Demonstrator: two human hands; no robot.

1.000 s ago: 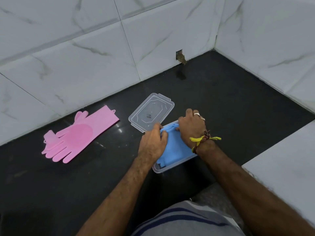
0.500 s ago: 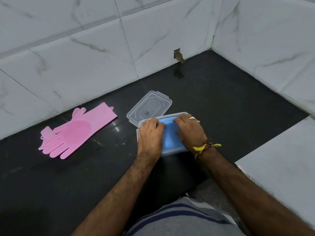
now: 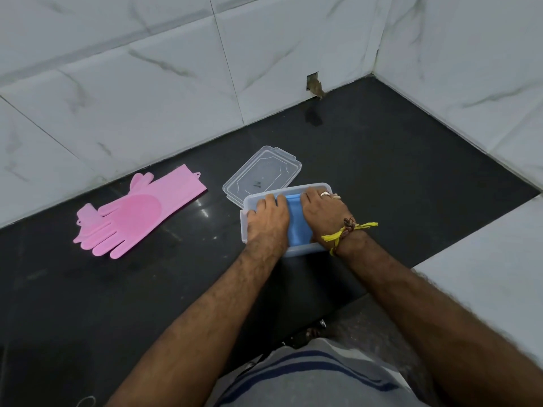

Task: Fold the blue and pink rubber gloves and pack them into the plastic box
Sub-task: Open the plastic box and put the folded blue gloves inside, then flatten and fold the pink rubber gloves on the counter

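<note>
Blue gloves are lying folded inside the box, at centre frame, showing only as a strip of blue between the two hands. The left hand is pressing down on the left part of the fold, palm down, fingers flat and close together, their tips reaching toward the far rim; it is pinning the rubber rather than gripping it. The right hand is doing the same on the right part, palm down with fingers spread a little and flattened on the blue, a ring showing on one finger and a yellow thread tied at the wrist. Whether either thumb is hooking under the fold, I cannot tell.

Pink gloves are lying flat and unfolded on the black counter, well apart from the box, at centre left of the frame, fingers pointing toward the lower left. The clear lid is lying just above and left of the box, its near edge touching or slipping behind the box rim.
</note>
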